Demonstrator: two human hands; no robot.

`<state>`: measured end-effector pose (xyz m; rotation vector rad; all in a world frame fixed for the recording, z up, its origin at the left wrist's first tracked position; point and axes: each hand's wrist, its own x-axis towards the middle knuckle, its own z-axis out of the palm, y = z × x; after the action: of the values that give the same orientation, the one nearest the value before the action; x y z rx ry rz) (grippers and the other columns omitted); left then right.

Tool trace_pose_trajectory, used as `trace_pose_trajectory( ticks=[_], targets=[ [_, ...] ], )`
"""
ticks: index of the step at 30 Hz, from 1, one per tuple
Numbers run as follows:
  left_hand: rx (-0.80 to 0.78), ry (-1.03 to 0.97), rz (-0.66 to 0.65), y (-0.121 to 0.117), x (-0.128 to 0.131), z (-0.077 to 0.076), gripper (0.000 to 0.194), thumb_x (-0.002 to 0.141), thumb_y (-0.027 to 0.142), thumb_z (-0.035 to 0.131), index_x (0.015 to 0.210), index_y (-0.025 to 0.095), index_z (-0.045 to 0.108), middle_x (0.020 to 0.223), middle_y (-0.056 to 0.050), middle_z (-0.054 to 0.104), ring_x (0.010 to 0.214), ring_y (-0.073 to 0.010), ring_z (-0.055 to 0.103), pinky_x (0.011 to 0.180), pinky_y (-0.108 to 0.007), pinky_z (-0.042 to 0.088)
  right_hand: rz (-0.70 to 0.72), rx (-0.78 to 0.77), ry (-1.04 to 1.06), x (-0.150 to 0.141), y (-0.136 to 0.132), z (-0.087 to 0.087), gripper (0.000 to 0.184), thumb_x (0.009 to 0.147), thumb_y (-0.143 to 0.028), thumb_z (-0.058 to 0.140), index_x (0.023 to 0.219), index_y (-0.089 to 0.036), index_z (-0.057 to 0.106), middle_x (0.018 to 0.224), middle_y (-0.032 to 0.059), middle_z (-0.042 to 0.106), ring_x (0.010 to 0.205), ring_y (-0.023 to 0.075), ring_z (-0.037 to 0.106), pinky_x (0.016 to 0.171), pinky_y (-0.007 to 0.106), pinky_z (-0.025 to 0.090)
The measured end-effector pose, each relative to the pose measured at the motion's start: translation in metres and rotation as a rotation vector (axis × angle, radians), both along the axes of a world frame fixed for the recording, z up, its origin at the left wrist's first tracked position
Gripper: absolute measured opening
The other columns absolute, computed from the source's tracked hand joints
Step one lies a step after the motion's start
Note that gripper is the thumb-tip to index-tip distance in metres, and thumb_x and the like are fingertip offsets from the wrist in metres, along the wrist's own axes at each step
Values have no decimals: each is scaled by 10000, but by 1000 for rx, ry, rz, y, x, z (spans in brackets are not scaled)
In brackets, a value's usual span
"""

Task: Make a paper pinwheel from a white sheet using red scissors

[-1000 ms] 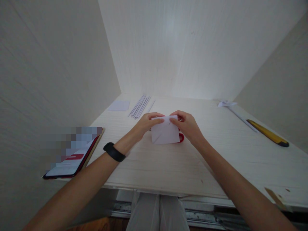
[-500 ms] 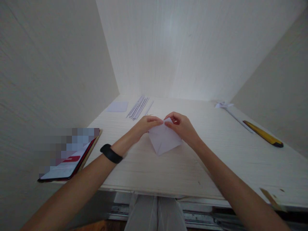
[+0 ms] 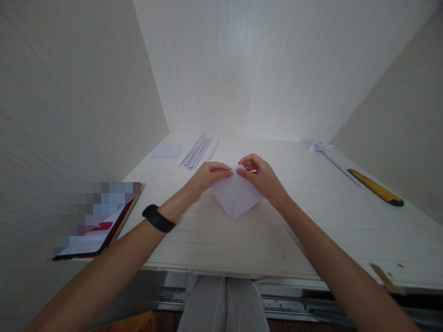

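Between my hands is a white square sheet of paper point(image 3: 237, 196), turned so one corner points toward me and crossed by a faint crease. My left hand point(image 3: 213, 174) pinches it near the far corner, thumb and fingers pressed together. Close beside, my right hand point(image 3: 256, 173) grips the same corner area, thumb on top and fingers curled behind. The far tip shows between the two thumbs. Parts of the side edges are hidden under my hands.
Rolled white paper sticks point(image 3: 196, 152) and a stack of white paper point(image 3: 166, 150) lie at the back left. At the right are a paper pinwheel on a stick point(image 3: 321, 147) and a yellow utility knife point(image 3: 375, 186). A tablet point(image 3: 100, 230) sits left. Walls enclose the white desk point(image 3: 221, 249).
The paper has turned slightly, its near corner shifting right. My hands have moved a little apart at the far corner, both still pinching the sheet. The whole view has shifted slightly.
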<state>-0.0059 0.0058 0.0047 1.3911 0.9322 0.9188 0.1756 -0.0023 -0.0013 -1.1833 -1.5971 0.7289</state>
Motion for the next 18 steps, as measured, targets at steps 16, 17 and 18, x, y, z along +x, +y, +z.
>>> trace_pose_trajectory(
  ticks=[16, 17, 18],
  targets=[
    [81, 25, 38, -6, 5, 6, 184, 692, 340, 716, 755, 167, 720, 593, 42, 596, 512, -74, 442, 499, -223, 281, 105, 60, -1, -4, -7, 6, 117, 740, -237, 662, 843, -202, 619, 795, 1, 613, 727, 132, 571, 663, 282, 477],
    [85, 29, 36, -6, 5, 7, 179, 692, 335, 714, 752, 167, 719, 581, 46, 583, 507, -71, 430, 496, -223, 272, 112, 66, -6, -4, -7, 6, 112, 744, -231, 660, 844, -204, 618, 804, 1, 616, 733, 131, 572, 674, 284, 480],
    [88, 32, 35, -6, 5, 7, 178, 692, 334, 711, 750, 166, 719, 569, 50, 569, 502, -70, 417, 494, -223, 264, 118, 73, -12, -4, -7, 7, 108, 746, -222, 658, 844, -206, 618, 817, 3, 619, 741, 131, 574, 682, 285, 483]
  ],
)
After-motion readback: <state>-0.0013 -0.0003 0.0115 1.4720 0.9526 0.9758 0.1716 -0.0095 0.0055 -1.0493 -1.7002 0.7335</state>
